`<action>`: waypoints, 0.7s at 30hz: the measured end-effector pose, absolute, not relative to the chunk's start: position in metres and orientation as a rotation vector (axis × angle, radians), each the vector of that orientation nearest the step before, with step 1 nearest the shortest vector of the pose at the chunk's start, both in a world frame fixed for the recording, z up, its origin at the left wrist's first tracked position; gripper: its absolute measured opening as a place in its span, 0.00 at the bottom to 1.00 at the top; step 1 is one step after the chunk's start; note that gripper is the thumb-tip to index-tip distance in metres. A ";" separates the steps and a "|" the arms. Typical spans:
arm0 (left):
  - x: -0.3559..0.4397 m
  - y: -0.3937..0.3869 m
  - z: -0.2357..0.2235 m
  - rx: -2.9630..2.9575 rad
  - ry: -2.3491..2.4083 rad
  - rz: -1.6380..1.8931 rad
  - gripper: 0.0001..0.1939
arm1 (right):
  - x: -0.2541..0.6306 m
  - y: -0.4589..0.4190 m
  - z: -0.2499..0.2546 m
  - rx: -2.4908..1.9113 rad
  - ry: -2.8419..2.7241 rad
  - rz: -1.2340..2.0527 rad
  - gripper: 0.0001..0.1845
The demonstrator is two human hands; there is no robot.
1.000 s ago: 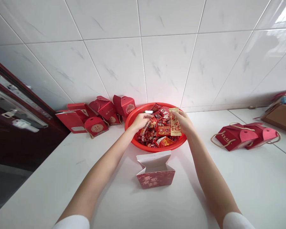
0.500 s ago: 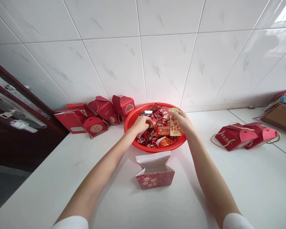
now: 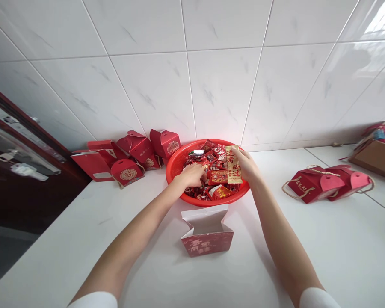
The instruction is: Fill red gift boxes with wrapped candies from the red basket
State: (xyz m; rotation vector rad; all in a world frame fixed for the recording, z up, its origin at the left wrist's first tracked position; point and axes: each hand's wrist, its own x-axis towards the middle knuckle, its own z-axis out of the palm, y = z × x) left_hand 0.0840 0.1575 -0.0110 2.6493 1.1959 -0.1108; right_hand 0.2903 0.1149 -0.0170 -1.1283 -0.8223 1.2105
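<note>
A round red plastic basket [image 3: 171, 166] holds a heap of wrapped sweets [image 3: 220, 192], mostly in red packets. My left hand [image 3: 192, 174] is down among the sweets on the basket's left side, fingers curled; their tips and anything between them are hidden. At the basket's right side, my right hand [image 3: 246, 164] grips a long gold packet [image 3: 234, 167] with red characters, held upright above the sweets. In front of the basket stands a dark red paper box [image 3: 208, 244], its top open and its white inside showing.
Several red gift boxes [image 3: 127, 172] stand by the wall at left. Two red boxes with rope handles [image 3: 314, 186] lie at right. A cardboard box [image 3: 377, 152] is at the far right. The tiled wall [image 3: 224, 94] rises behind the white counter [image 3: 83, 239].
My left hand has shifted slightly right and lower into the sweets. My right hand still holds the gold packet in nearly the same place. The view has shifted a little.
</note>
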 end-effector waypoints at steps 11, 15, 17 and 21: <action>0.077 0.165 -0.012 2.493 1.209 0.283 0.07 | 0.289 0.113 -0.016 -1.112 -0.842 1.211 0.15; 0.076 0.165 -0.012 2.399 1.220 0.423 0.08 | 0.289 0.111 -0.014 -1.120 -0.872 1.201 0.16; 0.075 0.165 -0.013 2.370 1.230 0.472 0.07 | 0.290 0.110 -0.014 -1.134 -0.899 1.198 0.17; 0.072 0.168 -0.016 2.341 1.322 0.569 0.06 | 0.290 0.109 -0.014 -1.150 -0.924 1.183 0.17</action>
